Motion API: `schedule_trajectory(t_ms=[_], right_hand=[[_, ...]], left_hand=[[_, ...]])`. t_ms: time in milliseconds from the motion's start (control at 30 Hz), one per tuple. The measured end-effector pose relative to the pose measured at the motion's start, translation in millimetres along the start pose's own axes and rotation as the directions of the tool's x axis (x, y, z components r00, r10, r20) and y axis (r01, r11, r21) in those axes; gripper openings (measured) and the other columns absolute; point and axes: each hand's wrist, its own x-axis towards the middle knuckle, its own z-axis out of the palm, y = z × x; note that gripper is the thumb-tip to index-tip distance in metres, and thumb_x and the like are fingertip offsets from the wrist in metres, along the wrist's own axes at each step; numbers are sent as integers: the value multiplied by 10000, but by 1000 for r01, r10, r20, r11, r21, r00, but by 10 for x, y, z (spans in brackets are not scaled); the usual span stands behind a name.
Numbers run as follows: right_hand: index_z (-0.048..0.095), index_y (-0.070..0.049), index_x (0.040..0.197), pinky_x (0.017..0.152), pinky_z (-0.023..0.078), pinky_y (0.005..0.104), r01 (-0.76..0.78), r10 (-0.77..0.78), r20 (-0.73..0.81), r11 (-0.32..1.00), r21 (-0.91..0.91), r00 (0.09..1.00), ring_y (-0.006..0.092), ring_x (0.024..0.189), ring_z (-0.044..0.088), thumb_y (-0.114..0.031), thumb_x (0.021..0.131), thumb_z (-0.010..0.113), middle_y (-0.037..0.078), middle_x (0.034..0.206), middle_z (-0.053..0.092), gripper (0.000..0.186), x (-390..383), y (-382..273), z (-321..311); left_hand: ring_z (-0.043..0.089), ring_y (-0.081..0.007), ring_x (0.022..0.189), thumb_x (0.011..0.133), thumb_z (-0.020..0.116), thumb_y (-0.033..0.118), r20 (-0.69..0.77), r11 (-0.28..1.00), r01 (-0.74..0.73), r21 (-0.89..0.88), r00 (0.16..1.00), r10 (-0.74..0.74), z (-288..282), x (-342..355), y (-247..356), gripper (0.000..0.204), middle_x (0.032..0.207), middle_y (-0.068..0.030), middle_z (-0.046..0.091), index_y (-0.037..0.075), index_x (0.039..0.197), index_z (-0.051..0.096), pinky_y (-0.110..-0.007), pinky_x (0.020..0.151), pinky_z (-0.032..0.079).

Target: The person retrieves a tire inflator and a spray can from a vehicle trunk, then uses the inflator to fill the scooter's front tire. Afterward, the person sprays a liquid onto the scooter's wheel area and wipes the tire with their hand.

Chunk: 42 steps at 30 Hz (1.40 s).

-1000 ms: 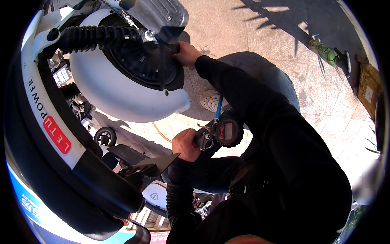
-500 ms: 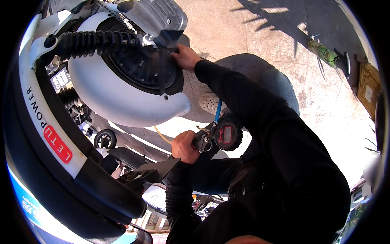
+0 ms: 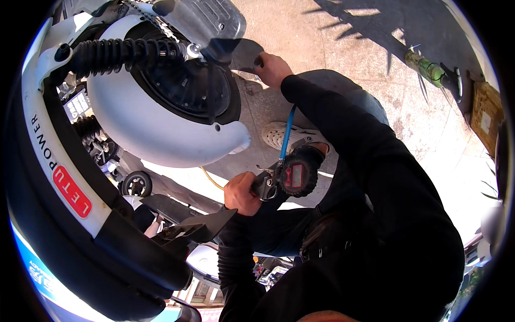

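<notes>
My left hand (image 3: 241, 194) grips the handle of a tire inflator, whose black round gauge (image 3: 295, 174) has a small display. A blue hose (image 3: 287, 134) rises from it and disappears under my right sleeve. My right hand (image 3: 271, 70) is off to the right of the scooter's dark wheel hub (image 3: 185, 91), fingers curled; what they hold, if anything, is hidden. The white rear fender (image 3: 134, 129) wraps beside that wheel, below a black spring shock (image 3: 126, 56) and a grey plastic plate (image 3: 217, 24).
A white-and-black scooter frame (image 3: 45, 139) curves along the left, with a small wheel (image 3: 137, 183) beyond. A yellow hose (image 3: 212, 180) lies below the fender. My foot in a white clog (image 3: 276, 134) is on the pavement. At right are a green cylinder (image 3: 429, 70) and a wooden board (image 3: 485, 112).
My right hand has moved off the wheel area toward the right and slightly up. More of the clog and blue hose shows. My left hand stays on the inflator.
</notes>
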Motion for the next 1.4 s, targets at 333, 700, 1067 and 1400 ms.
schedule_trajectory(t_ms=[333, 700, 1067, 1400], right_hand=[[593, -21, 1237, 1024, 438, 511, 555, -863, -116, 413, -722, 492, 417, 1227, 544, -217, 868, 588, 247, 1249, 609, 418, 819, 209, 105], [468, -51, 1440, 725, 591, 392, -264, 281, 188, 958, -111, 941, 294, 856, 730, -557, 1026, 439, 204, 1119, 687, 655, -878, 116, -1182], [592, 18, 1180, 651, 557, 404, -318, 149, 286, 581, 749, 946, 237, 750, 639, -295, 1055, 400, 156, 950, 650, 389, -238, -429, -401], [659, 4, 1233, 649, 538, 351, -286, -42, 439, 703, 651, 897, 166, 766, 628, -244, 1008, 499, 102, 906, 669, 371, -80, -292, 19]], left_hand=[[534, -325, 583, 724, 710, 85, 51, 998, 64, -17, 997, -63, 65, -42, 6, 209, 641, -109, 521, 35, 709, 508, -401, 542, 404], [527, -305, 580, 645, 728, 104, -57, 969, -241, 59, 968, 244, 94, -79, 91, 242, 631, -104, 499, 35, 698, 502, -380, 538, 391], [642, -361, 722, 674, 712, 121, 344, 966, -85, 244, 939, -5, 369, -71, 84, 230, 749, -130, 626, 53, 810, 539, -468, 655, 520], [675, -352, 762, 690, 726, 136, 272, 955, 50, 293, 953, -134, 449, -61, -83, 239, 785, -134, 677, 77, 913, 663, -462, 670, 541]])
